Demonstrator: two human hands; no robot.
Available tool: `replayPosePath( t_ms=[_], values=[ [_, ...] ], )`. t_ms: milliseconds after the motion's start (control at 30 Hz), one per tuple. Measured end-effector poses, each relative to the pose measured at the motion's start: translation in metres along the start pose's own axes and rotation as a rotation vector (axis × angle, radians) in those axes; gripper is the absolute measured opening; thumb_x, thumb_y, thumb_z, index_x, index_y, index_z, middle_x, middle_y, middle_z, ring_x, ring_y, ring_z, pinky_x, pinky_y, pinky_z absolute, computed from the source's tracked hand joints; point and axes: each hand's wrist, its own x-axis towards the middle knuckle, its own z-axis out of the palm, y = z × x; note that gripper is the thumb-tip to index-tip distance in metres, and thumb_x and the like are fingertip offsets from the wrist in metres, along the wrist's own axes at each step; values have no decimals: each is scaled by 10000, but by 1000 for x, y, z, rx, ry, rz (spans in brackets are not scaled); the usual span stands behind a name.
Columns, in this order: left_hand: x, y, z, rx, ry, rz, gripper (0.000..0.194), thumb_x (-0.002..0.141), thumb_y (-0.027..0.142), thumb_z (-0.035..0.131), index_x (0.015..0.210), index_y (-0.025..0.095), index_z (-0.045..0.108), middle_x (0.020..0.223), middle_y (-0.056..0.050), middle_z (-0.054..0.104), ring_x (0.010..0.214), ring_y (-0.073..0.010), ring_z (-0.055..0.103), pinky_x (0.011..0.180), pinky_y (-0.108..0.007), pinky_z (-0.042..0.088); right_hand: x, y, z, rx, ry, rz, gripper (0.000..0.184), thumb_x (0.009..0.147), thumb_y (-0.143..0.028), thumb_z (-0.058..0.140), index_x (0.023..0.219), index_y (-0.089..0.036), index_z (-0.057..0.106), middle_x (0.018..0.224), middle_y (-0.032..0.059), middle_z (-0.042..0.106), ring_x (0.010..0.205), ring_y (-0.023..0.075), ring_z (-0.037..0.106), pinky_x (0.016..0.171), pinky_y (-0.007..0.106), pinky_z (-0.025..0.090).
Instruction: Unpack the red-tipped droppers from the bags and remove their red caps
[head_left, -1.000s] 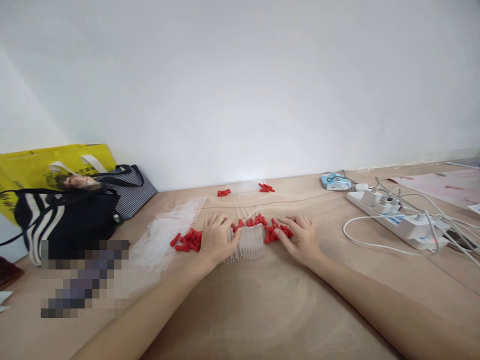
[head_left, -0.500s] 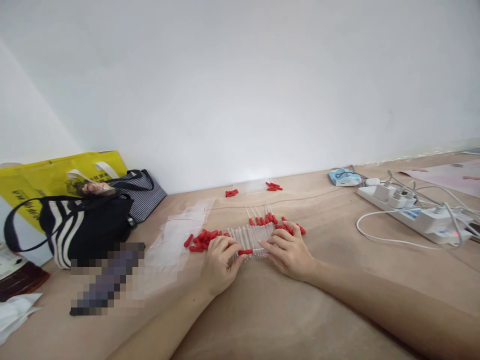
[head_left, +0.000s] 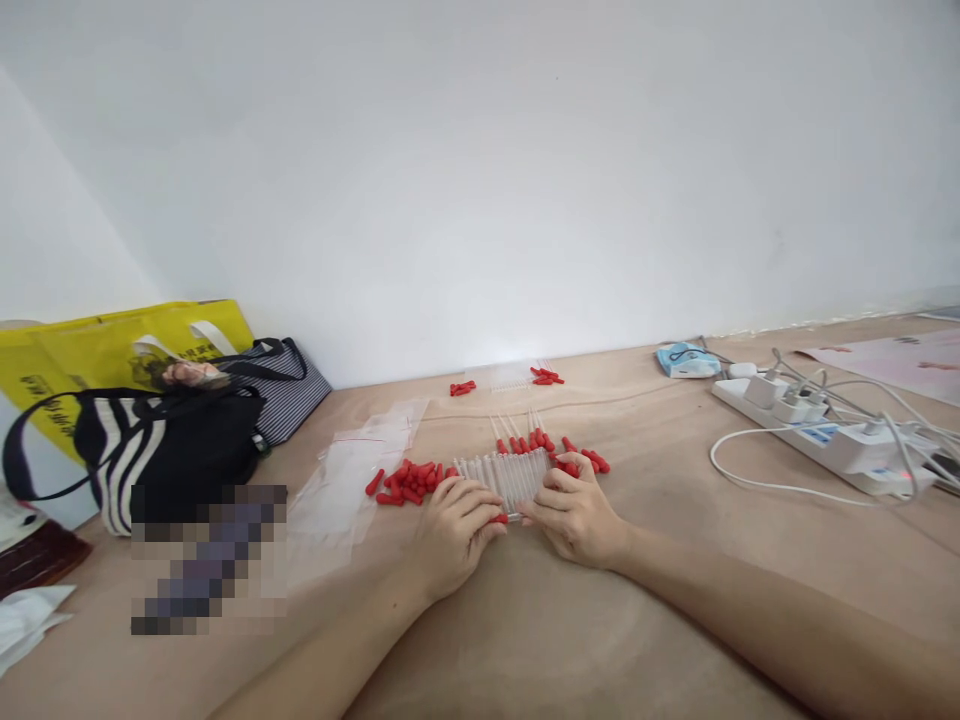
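Observation:
A row of clear glass tubes [head_left: 506,475] lies side by side on the tan table top [head_left: 570,640]. Small red rubber caps lie in a heap [head_left: 409,482] to the left of the row and another heap [head_left: 581,460] to its right. My left hand [head_left: 454,530] rests at the row's near left end, fingers curled, pinching a red cap [head_left: 499,518] against the tube ends. My right hand [head_left: 574,512] is at the near right end, fingers curled around a glass tube. The two hands nearly touch.
Clear plastic bags [head_left: 352,470] lie left of the caps. A striped black bag [head_left: 165,450], a grey striped bag [head_left: 281,385] and a yellow bag [head_left: 112,350] stand far left. A power strip [head_left: 832,435] with cables sits right, a blue mask [head_left: 686,360] behind it. More caps [head_left: 544,375] lie near the wall.
Both hands drew back from the far part of the tube row to its near end. My left hand picked up a red cap and brought it to the tube ends.

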Motion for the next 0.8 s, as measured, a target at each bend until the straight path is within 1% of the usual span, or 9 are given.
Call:
replayPosePath(
  t_ms=[100,267,400,467,600,700,733,800],
  values=[
    [-2,1,-2,28,-1,20,169,833,274,476,768,231,626,834,3,674,851,-166,562,849,-372,349,-1,0,-4,20,8,-9,206,847,-253,423,784,-234,619,528,-42,540,643,111,436,874,384,201],
    [-2,4,-4,12,5,32,139,820,237,496,749,226,615,822,23,678,829,-163,560,850,-379,331,0,-2,-5,54,42,-23,197,843,-232,423,772,-227,606,510,-50,539,633,111,431,863,383,208],
    [-2,3,-5,-1,11,47,157,820,194,477,742,228,609,803,19,676,816,-165,554,844,-381,342,-2,0,-4,63,40,-25,189,834,-241,436,744,-216,600,520,-46,545,628,111,426,856,381,213],
    [-4,0,-8,-1,20,35,163,823,176,463,761,224,606,797,7,668,810,-165,549,819,-369,364,-6,4,-5,69,41,1,184,828,-242,444,748,-218,608,524,-42,545,638,114,435,856,381,216],
    [-12,-9,-14,13,85,-48,157,834,195,450,781,195,598,807,-36,612,779,-159,528,711,-307,420,-16,16,-6,68,53,126,159,815,-268,477,821,-251,635,547,-36,559,670,120,464,847,369,221],
    [-17,-11,-13,-35,93,-120,202,859,223,397,870,182,594,786,-44,527,702,-126,513,623,-239,446,-17,18,-3,53,79,195,148,806,-299,508,856,-274,644,534,-40,552,649,112,471,827,346,228],
    [-17,-12,-13,-42,101,-145,219,863,227,381,910,179,590,787,-43,506,690,-120,511,610,-227,449,-17,18,-2,49,90,219,147,805,-292,509,849,-268,647,533,-38,551,637,108,471,816,336,234],
    [-16,-16,-14,-9,147,-213,251,860,239,368,982,172,577,821,-51,492,728,-130,520,643,-238,458,-14,16,0,42,105,273,156,805,-253,497,842,-245,649,551,-30,565,624,105,473,790,318,243]
  ],
)
